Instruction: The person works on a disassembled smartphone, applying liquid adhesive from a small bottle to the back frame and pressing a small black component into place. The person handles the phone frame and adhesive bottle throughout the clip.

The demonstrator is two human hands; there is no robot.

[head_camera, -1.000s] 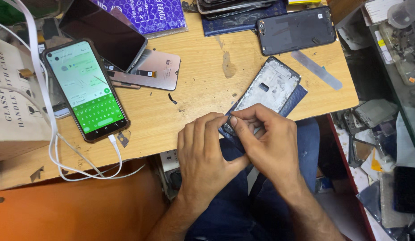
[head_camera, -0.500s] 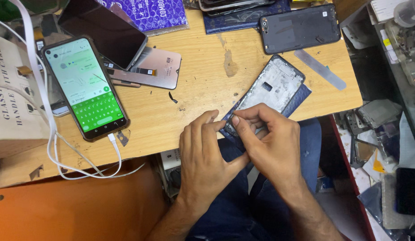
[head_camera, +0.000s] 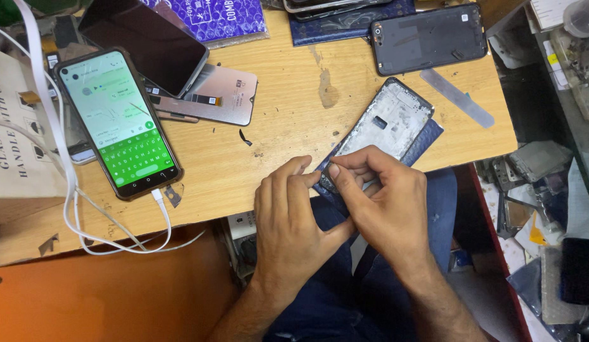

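Note:
A bare phone frame (head_camera: 386, 125), silver inside with a black rim, lies tilted on a dark blue pad (head_camera: 426, 140) at the front edge of the wooden table (head_camera: 294, 126). My left hand (head_camera: 291, 221) and my right hand (head_camera: 383, 202) meet at the frame's near bottom corner. The fingertips of both hands pinch that corner together. Whatever small part sits between the fingertips is hidden.
A lit phone (head_camera: 119, 123) with a green keyboard lies at the left, plugged into a white cable (head_camera: 111, 231). A dark phone (head_camera: 145, 41), a loose display panel (head_camera: 212, 95), a black back cover (head_camera: 429, 39) and a metal strip (head_camera: 457, 98) lie farther back. A cardboard box (head_camera: 16, 145) stands far left.
Both hands have stayed at the frame's near corner, with the fingertips only slightly shifted. The view has drifted a little.

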